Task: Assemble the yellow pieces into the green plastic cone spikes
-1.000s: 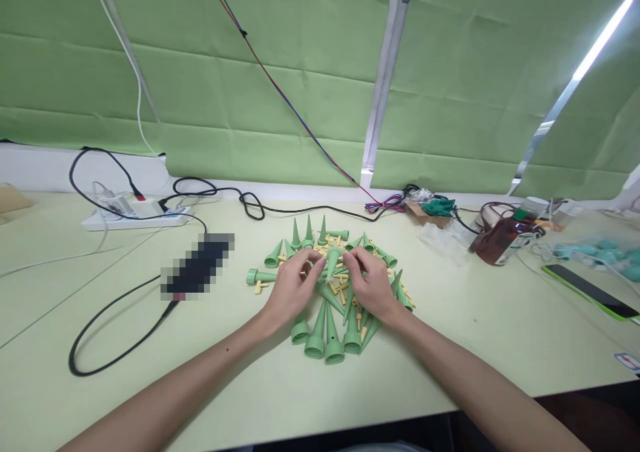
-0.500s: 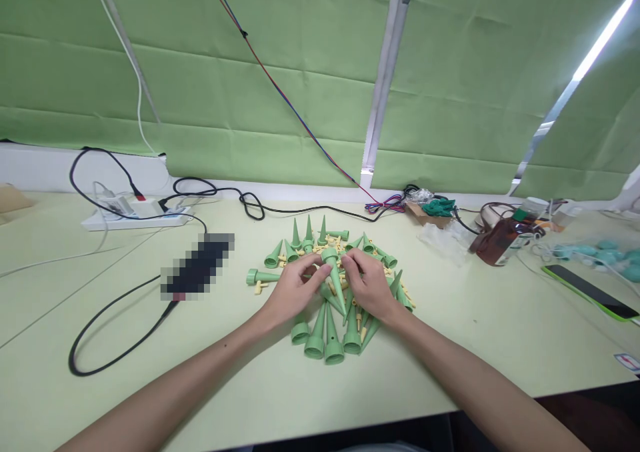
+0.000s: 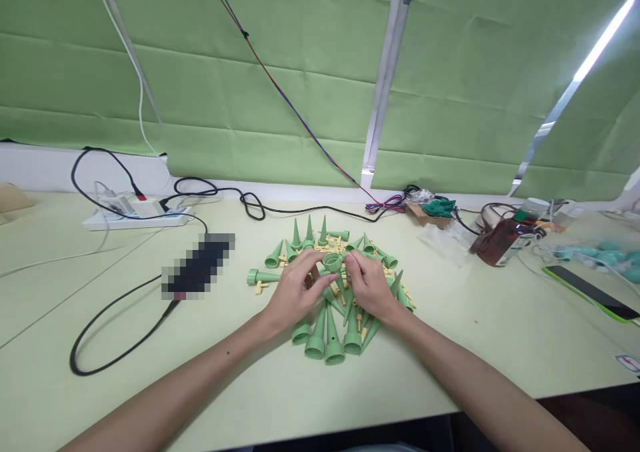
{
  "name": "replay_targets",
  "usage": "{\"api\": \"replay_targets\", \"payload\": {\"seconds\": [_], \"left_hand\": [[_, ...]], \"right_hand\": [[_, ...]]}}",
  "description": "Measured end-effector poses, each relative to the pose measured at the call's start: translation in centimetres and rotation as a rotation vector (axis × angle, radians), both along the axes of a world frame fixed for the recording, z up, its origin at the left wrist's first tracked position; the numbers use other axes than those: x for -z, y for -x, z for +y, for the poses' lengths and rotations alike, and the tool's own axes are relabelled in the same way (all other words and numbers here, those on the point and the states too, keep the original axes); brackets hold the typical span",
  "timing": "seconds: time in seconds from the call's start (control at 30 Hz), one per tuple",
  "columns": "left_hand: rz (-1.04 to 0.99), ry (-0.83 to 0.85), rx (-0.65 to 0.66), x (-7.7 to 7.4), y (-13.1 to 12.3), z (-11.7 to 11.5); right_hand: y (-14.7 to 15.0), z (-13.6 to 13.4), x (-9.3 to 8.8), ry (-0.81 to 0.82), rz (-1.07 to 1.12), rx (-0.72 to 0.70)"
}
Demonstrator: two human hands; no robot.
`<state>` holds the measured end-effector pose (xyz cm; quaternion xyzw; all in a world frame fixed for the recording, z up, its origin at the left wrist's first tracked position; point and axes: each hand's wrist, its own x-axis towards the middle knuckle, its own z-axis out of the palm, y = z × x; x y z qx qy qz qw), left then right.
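A green plastic watering spike is held up between my two hands, its wide open end tilted toward me and its tapered body partly hidden. My left hand is closed around its left side, with the thumb just under the rim. Fingertips of my right hand are pinched at the right edge of the same spike; anything small between them is hidden. Around and under my hands lie several more green spikes, some standing point up at the back. Small yellow valve pieces are scattered among them.
A black device, blurred out, lies at left with a cable to a white power strip. At right are a brown bottle, a green-edged phone and a small cardboard box. The table's front edge runs below my forearms.
The held spike has tipped so its open end now faces me instead of its side. My left thumb and fingers have shifted around it; the right hand has barely moved.
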<state>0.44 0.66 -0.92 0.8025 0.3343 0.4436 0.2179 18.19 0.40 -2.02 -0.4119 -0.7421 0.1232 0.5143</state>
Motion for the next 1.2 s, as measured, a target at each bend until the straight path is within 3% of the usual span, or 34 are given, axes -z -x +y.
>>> {"api": "replay_targets", "payload": {"seconds": [0.23,1.2], "left_hand": [[0.024,-0.144,0.008,0.13,-0.04,-0.39],[-0.032,-0.138,-0.108,0.16,-0.03,-0.13]], "right_hand": [[0.07,-0.01,0.06,0.008,0.009,-0.017],[0.50,-0.60,-0.35,0.005,-0.015,-0.086]]}}
